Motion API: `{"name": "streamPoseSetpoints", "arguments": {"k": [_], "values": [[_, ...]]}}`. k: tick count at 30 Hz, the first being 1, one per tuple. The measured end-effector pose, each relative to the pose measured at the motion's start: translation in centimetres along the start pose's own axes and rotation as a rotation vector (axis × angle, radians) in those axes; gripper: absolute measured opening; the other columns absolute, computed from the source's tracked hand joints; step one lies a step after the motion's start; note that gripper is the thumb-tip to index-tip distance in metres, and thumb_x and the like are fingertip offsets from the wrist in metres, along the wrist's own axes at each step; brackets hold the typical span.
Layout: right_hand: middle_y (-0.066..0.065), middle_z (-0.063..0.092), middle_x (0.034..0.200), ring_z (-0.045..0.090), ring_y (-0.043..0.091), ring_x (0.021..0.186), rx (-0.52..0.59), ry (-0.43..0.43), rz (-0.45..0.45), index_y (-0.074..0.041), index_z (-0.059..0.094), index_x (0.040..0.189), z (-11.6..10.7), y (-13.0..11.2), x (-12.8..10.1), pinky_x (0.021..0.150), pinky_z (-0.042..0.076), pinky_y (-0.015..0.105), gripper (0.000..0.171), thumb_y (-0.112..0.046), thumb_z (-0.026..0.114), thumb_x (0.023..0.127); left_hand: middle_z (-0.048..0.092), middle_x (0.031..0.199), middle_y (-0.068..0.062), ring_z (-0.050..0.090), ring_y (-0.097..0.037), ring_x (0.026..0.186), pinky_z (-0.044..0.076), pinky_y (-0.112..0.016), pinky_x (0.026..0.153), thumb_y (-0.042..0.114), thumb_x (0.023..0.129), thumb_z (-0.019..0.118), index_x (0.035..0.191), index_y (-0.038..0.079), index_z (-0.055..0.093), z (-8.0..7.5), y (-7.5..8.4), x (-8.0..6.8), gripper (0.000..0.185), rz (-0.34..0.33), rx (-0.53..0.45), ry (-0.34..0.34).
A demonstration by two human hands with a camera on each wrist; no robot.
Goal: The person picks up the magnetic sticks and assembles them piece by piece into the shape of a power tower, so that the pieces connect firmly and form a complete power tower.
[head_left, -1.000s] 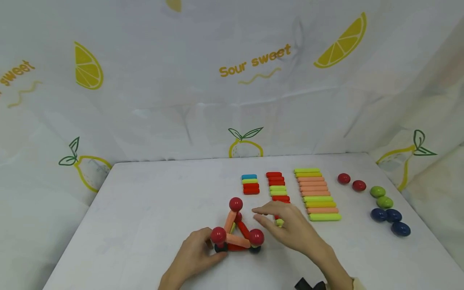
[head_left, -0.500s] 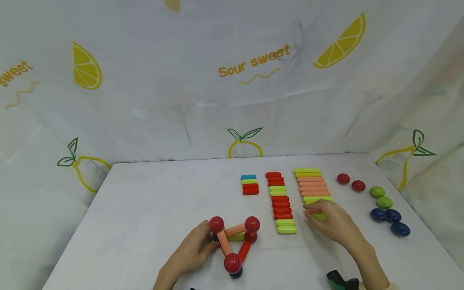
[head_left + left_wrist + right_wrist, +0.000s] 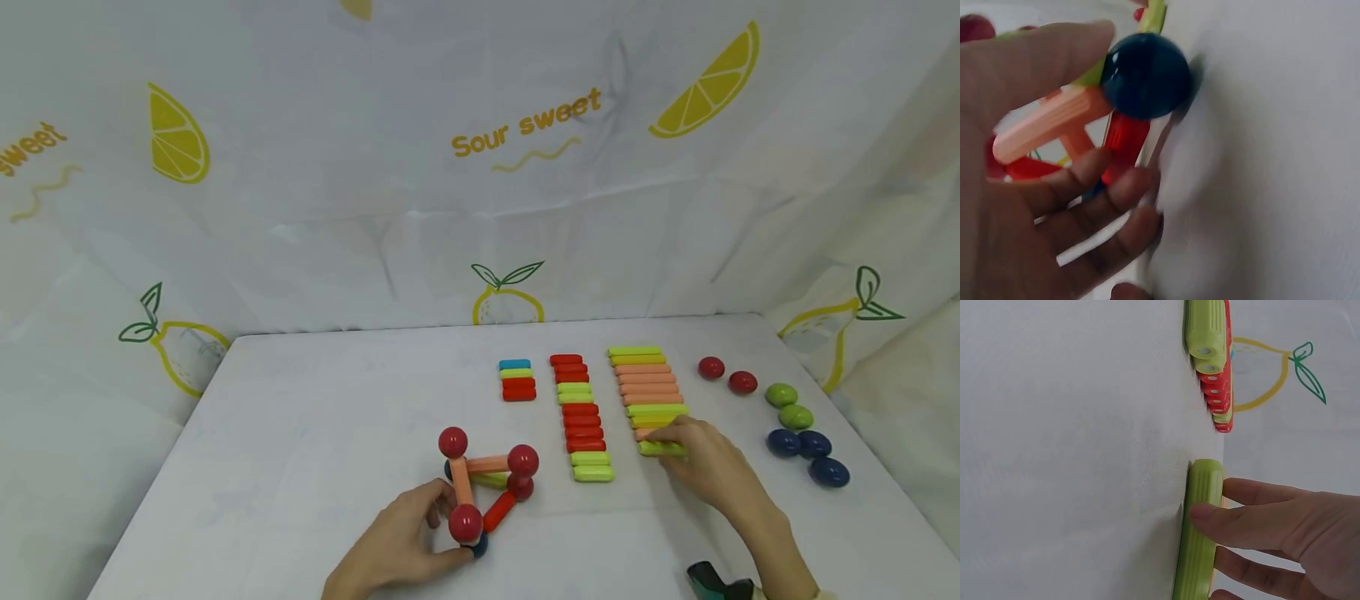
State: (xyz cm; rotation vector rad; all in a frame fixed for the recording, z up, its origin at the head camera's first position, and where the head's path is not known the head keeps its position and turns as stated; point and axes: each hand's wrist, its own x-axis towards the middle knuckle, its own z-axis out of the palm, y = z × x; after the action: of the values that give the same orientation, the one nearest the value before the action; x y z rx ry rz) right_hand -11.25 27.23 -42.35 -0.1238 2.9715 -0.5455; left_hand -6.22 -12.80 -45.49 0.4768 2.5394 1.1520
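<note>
The nearest green stick [image 3: 660,449] lies on the bench [image 3: 315,417] well to the right of the frame [image 3: 463,490], its long axis running left to right and 1 end towards the frame. The right hand [image 3: 712,467] is nearer it, fingers pinching across its width. At the frame's left, the left hand [image 3: 408,537] holds that frame loosely, thumb touching 1 blue ball [image 3: 1147,76].
</note>
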Motion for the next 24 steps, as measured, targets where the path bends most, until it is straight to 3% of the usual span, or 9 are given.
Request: {"name": "streamPoseSetpoints", "arguments": {"k": [3, 7, 11, 14, 18, 24], "values": [[0.019, 0.076, 0.109, 0.067, 0.039, 0.102, 0.000, -0.031, 0.032, -0.002, 0.078, 0.109, 0.0, -0.1, 0.3, 0.089, 0.054, 0.060, 0.032, -0.003, 0.085, 0.078, 0.057, 0.081, 0.015, 0.050, -0.001, 0.072, 0.044, -0.019, 0.059, 0.056, 0.071, 0.087, 0.103, 0.023, 0.061, 0.6, 0.8, -0.1, 0.053, -0.047, 0.077, 0.045], [0.019, 0.076, 0.109, 0.068, 0.036, 0.099, -0.003, -0.075, 0.068, -0.001, 0.077, 0.112, 0.1, -0.1, 0.5, 0.089, 0.055, 0.058, 0.035, -0.006, 0.085, 0.079, 0.055, 0.076, 0.016, 0.049, 0.001, 0.067, 0.044, -0.017, 0.057, 0.064, 0.066, 0.087, 0.099, 0.021, 0.060, 1.1, 1.5, -0.1, 0.060, -0.073, 0.168, 0.116], [0.016, 0.077, 0.106, 0.068, 0.031, 0.094, -0.012, -0.080, 0.061, -0.002, 0.076, 0.115, -0.1, 0.0, 0.3, 0.085, 0.057, 0.055, 0.036, -0.007, 0.084, 0.081, 0.057, 0.075, 0.015, 0.048, 0.001, 0.064, 0.043, -0.017, 0.057, 0.059, 0.070, 0.087, 0.104, 0.016, 0.065, 1.1, 1.7, 0.0, 0.059, -0.067, 0.210, 0.139], [0.011, 0.076, 0.099, 0.065, 0.025, 0.087, -0.001, -0.064, 0.046, -0.002, 0.075, 0.117, -0.5, -0.2, 0.1, 0.079, 0.058, 0.050, 0.037, -0.009, 0.084, 0.081, 0.057, 0.074, 0.014, 0.047, -0.001, 0.064, 0.042, -0.018, 0.056, 0.047, 0.075, 0.086, 0.108, 0.015, 0.069, 1.0, 1.6, 0.1, 0.049, -0.065, 0.205, 0.145], [0.007, 0.075, 0.096, 0.063, 0.020, 0.084, 0.040, 0.018, -0.013, -0.005, 0.076, 0.116, -1.1, -1.4, -0.5, 0.072, 0.056, 0.041, 0.037, -0.012, 0.085, 0.081, 0.055, 0.071, 0.011, 0.047, -0.003, 0.065, 0.042, -0.019, 0.056, 0.035, 0.078, 0.084, 0.101, 0.016, 0.068, 0.8, 1.3, 0.4, 0.033, -0.074, 0.184, 0.164], [0.002, 0.078, 0.104, 0.067, 0.016, 0.087, 0.165, 0.239, -0.228, -0.012, 0.075, 0.120, -2.3, -5.2, -1.9, 0.076, 0.060, 0.034, 0.042, -0.012, 0.087, 0.080, 0.054, 0.072, 0.011, 0.046, -0.002, 0.066, 0.042, -0.018, 0.057, 0.031, 0.079, 0.083, 0.092, 0.018, 0.064, 0.6, 0.9, 0.4, 0.027, -0.037, 0.163, 0.168]]}}
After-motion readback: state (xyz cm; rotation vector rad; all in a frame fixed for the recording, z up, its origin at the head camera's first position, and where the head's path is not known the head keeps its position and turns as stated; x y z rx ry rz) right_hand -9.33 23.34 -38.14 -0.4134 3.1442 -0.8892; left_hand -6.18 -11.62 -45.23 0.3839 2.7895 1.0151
